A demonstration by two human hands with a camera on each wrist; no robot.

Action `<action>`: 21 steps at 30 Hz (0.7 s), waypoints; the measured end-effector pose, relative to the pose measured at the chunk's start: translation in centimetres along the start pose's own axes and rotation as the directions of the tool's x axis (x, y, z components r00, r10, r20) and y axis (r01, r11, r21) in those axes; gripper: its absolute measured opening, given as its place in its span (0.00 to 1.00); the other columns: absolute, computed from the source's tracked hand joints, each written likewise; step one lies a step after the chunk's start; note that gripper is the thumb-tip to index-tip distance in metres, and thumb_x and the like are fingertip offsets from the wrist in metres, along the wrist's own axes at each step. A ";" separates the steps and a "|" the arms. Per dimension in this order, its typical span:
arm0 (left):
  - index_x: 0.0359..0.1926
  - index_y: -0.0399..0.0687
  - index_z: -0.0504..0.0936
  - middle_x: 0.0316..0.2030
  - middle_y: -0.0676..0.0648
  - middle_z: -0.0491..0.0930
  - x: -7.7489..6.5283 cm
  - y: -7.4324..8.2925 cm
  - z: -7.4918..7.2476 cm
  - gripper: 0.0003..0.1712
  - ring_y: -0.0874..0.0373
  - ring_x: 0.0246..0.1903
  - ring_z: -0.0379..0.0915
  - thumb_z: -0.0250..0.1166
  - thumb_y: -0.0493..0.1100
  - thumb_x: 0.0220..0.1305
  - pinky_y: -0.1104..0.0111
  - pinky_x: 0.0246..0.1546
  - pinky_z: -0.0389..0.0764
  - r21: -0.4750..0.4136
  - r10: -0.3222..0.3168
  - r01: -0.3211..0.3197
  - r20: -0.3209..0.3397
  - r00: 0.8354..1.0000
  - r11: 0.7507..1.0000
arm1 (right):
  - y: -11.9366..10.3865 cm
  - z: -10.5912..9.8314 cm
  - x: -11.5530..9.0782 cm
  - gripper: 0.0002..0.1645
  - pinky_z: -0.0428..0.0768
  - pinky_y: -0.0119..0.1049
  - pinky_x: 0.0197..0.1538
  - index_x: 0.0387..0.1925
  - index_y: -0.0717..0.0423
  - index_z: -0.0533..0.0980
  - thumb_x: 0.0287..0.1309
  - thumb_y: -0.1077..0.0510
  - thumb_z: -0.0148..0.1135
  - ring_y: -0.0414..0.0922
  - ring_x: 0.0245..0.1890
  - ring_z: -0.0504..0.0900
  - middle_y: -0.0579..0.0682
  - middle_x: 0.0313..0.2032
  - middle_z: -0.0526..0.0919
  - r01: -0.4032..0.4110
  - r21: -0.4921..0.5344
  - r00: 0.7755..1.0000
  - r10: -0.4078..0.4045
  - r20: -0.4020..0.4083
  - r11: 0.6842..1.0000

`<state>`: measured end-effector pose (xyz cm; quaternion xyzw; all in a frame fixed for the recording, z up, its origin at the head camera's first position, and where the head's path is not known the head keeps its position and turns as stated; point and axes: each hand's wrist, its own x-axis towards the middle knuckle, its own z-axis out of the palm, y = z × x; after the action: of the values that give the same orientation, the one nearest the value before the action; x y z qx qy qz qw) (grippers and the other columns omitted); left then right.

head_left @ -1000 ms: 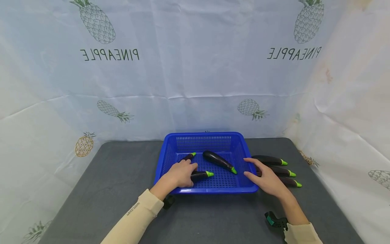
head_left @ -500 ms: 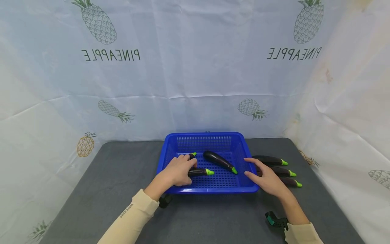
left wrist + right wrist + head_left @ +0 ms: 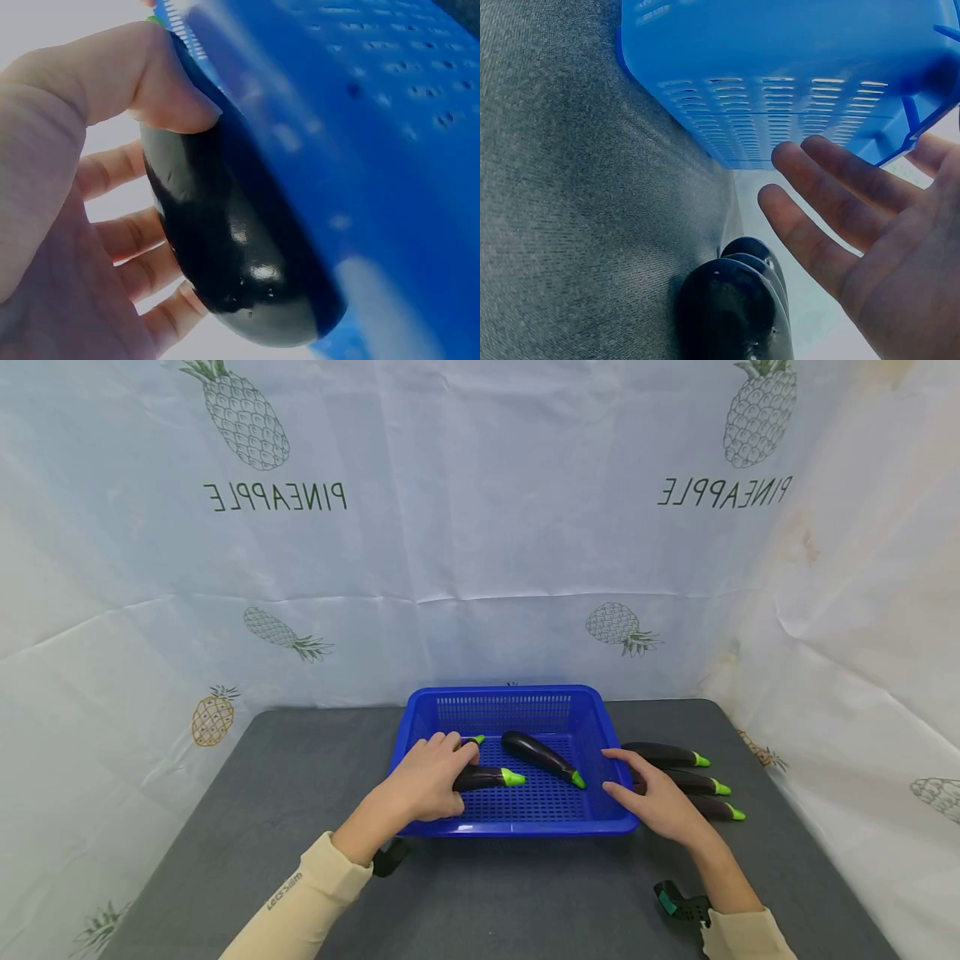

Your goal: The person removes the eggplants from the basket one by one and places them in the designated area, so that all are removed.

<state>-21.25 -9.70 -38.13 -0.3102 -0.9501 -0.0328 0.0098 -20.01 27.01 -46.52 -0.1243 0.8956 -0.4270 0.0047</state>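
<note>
Step in hand, I judge: handling one eggplant point(image 3: 483, 777) over nine-o'clock side of basket point(image 3: 525, 828). My left hand point(image 3: 423, 781) curls round it, thumb opposing fingers; cannot tell whether eggplant touches basket. Next move calls for steady grip, clearance from sides. My right hand point(image 3: 662, 804) sits at three o'clock, fingers spread wide, grasping nothing. Second eggplant point(image 3: 538, 756) inside toward one o'clock; third eggplant point(image 3: 476, 741), half hidden, toward eleven; three more eggplants point(image 3: 663, 753) on surface point(image 3: 300, 793), past three o'clock.
</note>
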 end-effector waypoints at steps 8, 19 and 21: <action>0.47 0.53 0.76 0.36 0.51 0.69 -1.2 -0.8 -1.5 0.23 0.55 0.34 0.61 0.67 0.36 0.47 0.63 0.35 0.66 0.061 0.066 -0.062 -0.072 0.995 0.996 | -0.1 0.0 0.0 0.37 0.85 0.51 0.46 0.72 0.51 0.65 0.69 0.43 0.63 0.61 0.54 0.81 0.68 0.68 0.68 -0.007 0.001 1.000 0.007 0.002 1.000; 0.45 0.50 0.76 0.35 0.52 0.69 -2.8 -3.4 -3.8 0.21 0.56 0.32 0.59 0.66 0.34 0.46 0.64 0.32 0.64 0.074 0.137 -0.129 -0.120 0.983 0.989 | -0.3 0.1 -0.1 0.37 0.85 0.53 0.47 0.73 0.51 0.65 0.70 0.43 0.62 0.62 0.55 0.80 0.68 0.68 0.68 -0.010 0.003 1.000 0.010 0.001 1.000; 0.45 0.50 0.76 0.35 0.51 0.69 -3.0 -4.1 -4.1 0.21 0.55 0.32 0.60 0.66 0.34 0.46 0.63 0.33 0.66 0.087 0.129 -0.119 -0.118 0.985 0.989 | -0.3 0.1 -0.2 0.37 0.85 0.53 0.47 0.73 0.51 0.65 0.70 0.44 0.62 0.62 0.55 0.80 0.68 0.68 0.68 -0.014 0.008 1.000 0.014 -0.001 1.000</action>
<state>-21.24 -15.00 -34.39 -0.3655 -0.9271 -0.0134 0.0826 -19.79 26.84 -46.35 -0.1181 0.8949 -0.4304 0.0077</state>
